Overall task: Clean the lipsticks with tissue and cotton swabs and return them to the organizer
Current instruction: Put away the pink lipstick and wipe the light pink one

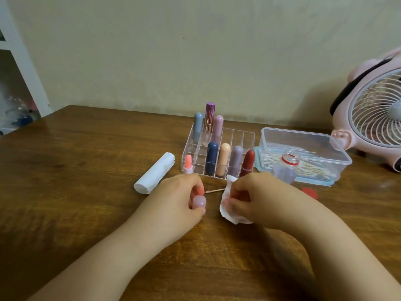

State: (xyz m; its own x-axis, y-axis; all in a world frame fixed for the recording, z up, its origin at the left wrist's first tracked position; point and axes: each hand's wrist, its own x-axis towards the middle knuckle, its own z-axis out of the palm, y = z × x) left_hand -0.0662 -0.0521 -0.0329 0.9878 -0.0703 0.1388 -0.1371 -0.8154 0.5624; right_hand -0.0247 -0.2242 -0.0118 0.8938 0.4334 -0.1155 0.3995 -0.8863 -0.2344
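Note:
My left hand [178, 196] grips a pale pink lipstick cap [199, 202] with its rounded end toward me. My right hand [258, 198] pinches a crumpled white tissue [227, 205]. Between the two hands a used cotton swab [214, 190] lies on the table. Behind them stands the clear acrylic organizer [245, 137] with several capsule-shaped lipsticks upright in it. An uncapped coral lipstick [188, 165] stands just left of the organizer. A white tissue roll [154, 175] lies further left.
A clear plastic box [303, 146] sits on a tray of cotton swabs at the right, with a small open bottle [285, 168] in front and its red cap [310, 193] on the wooden table [86, 192]. A pink fan [373, 118] stands far right.

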